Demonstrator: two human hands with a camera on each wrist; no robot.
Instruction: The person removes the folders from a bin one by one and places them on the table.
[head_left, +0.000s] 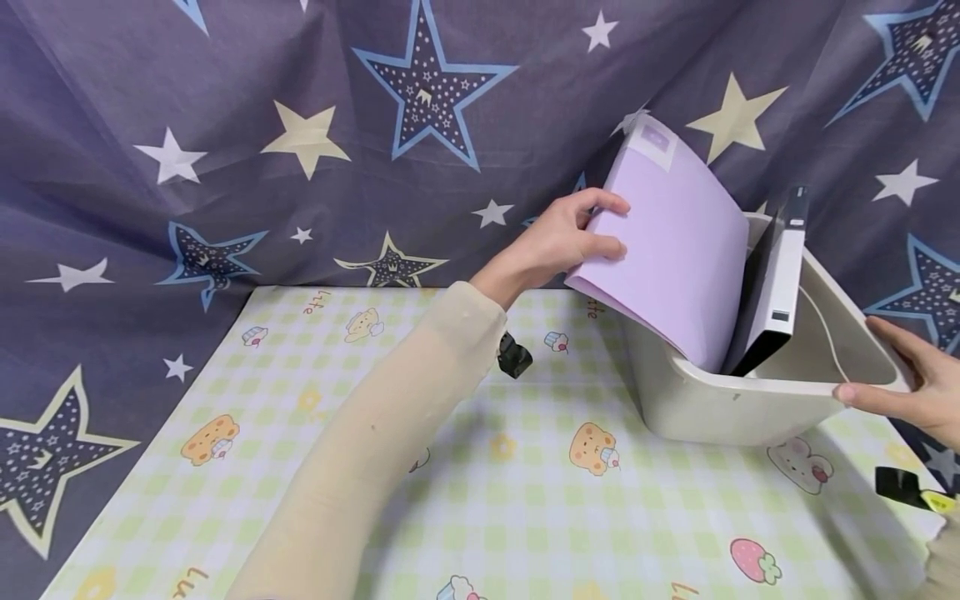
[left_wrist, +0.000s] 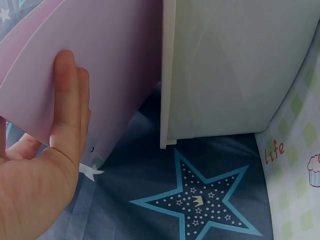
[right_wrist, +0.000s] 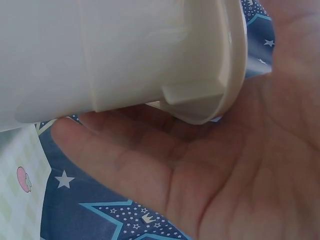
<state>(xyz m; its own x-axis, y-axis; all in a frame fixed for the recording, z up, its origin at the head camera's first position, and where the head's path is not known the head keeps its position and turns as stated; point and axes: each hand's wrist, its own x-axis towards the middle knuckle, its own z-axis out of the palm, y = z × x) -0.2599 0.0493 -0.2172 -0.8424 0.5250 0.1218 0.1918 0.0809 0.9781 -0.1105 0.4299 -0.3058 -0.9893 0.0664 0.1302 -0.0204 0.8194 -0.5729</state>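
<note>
My left hand [head_left: 566,233] grips a lilac file folder [head_left: 671,242] by its left edge, thumb on the face toward me; in the left wrist view, straight fingers lie along the other face. The folder leans out over the left end of a white plastic bin [head_left: 712,408], its lower part hidden inside. Behind it in the bin stands a black-and-white binder-like item [head_left: 780,267], tilted. At the bin's right end my right hand [head_left: 926,383] holds the corner, thumb at the front rim and fingers along the far side. The right wrist view shows those fingers [right_wrist: 115,160] against the outer wall.
The bin stands at the back right of a table with a green checked cloth [head_left: 510,517]. A dark star-patterned curtain [head_left: 247,100] hangs right behind the table. A thin white cord [head_left: 821,325] runs inside the bin.
</note>
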